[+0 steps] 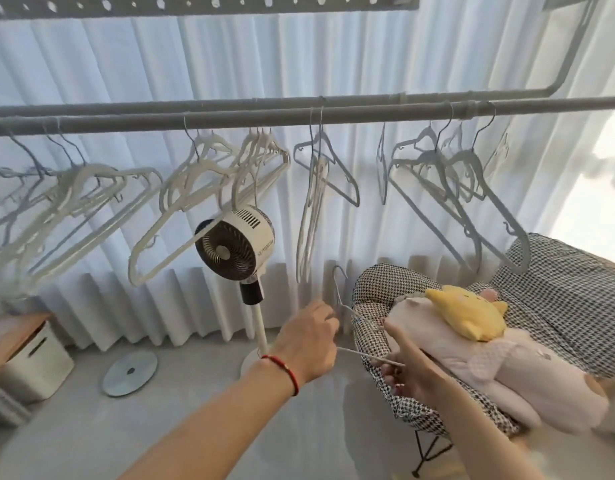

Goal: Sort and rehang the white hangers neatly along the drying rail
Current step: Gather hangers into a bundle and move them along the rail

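You've got one white hanger [347, 313] low at 5 o'clock, L hand [309, 337] gripping near its neck and R hand [408, 367] pinching the bottom bar, so lift it hook-up w/ both hands and seat it on the drying rail [299, 114] at 12, in the gap beside the hung bunches.

The only lettering is a dark brand word running sideways on the white housing of the standing fan [235, 239], above and left of the hands; it seems to read "SKYWORTH", blurred.
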`<action>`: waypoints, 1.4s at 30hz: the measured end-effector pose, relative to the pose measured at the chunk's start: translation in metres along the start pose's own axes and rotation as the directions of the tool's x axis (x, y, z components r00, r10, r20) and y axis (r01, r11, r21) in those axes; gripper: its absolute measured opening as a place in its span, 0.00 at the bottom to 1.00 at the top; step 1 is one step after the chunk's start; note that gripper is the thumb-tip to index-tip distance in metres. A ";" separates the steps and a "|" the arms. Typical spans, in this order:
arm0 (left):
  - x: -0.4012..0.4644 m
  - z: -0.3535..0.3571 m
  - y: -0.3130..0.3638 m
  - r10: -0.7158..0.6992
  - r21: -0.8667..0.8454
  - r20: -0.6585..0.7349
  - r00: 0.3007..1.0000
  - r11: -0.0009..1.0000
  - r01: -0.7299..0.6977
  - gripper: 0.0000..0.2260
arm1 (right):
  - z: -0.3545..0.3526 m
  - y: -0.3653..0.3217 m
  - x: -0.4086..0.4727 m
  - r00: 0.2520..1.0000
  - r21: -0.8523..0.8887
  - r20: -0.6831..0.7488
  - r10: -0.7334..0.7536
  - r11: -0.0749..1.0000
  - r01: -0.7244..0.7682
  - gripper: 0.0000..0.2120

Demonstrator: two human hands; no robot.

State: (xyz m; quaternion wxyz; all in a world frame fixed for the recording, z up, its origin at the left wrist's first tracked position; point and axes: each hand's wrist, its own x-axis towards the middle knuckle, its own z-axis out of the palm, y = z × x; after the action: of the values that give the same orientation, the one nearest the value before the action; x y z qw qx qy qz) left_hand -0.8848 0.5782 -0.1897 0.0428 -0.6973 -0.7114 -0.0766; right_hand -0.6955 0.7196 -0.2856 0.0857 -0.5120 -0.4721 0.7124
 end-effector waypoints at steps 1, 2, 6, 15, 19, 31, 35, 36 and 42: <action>-0.014 0.010 -0.015 -0.112 -0.092 0.067 0.991 0.989 0.118 0.15 | 0.003 0.006 -0.012 0.997 -0.028 0.061 0.042 0.999 -0.041 0.46; -0.031 0.013 -0.029 -0.218 -0.160 0.119 0.969 0.959 0.235 0.16 | 0.009 0.011 -0.025 0.988 -0.060 0.131 0.083 0.995 -0.076 0.47; -0.119 0.020 -0.093 -0.426 -0.173 0.358 0.831 0.844 0.507 0.33 | 0.049 0.022 -0.069 0.925 -0.169 0.340 0.170 0.979 -0.118 0.48; -0.303 -0.066 -0.211 -0.426 -0.529 0.407 0.808 0.611 0.588 0.14 | 0.230 0.019 -0.090 0.818 -0.121 0.558 0.141 0.989 -0.087 0.42; -0.345 -0.129 -0.241 -0.490 -0.510 0.420 0.764 0.569 0.645 0.16 | 0.299 0.006 -0.089 0.959 -0.383 0.277 -0.053 0.910 0.161 0.35; -0.363 -0.252 -0.295 -0.619 -0.157 0.232 0.750 0.737 0.657 0.17 | 0.500 -0.155 -0.171 0.452 -0.561 0.149 -0.879 0.301 0.771 0.18; -0.353 -0.265 -0.303 -0.629 -0.144 0.248 0.736 0.728 0.671 0.08 | 0.530 -0.209 -0.130 0.683 -0.525 0.067 -0.727 0.556 0.644 0.31; -0.350 -0.269 -0.307 -0.644 -0.111 0.244 0.725 0.724 0.681 0.07 | 0.533 -0.215 -0.121 0.727 -0.497 0.068 -0.683 0.609 0.618 0.34; -0.315 -0.299 -0.333 -0.734 -0.162 0.325 0.596 0.577 0.800 0.09 | 0.538 -0.224 -0.095 0.755 -0.392 0.121 -0.645 0.667 0.633 0.17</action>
State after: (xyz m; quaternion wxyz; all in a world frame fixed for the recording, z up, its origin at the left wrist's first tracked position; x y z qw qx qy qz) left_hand -1.2232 0.2120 0.0350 -0.1778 -0.3195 -0.9239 -0.1128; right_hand -1.1691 0.4682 -0.0380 0.2270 -0.3302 -0.7582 0.5144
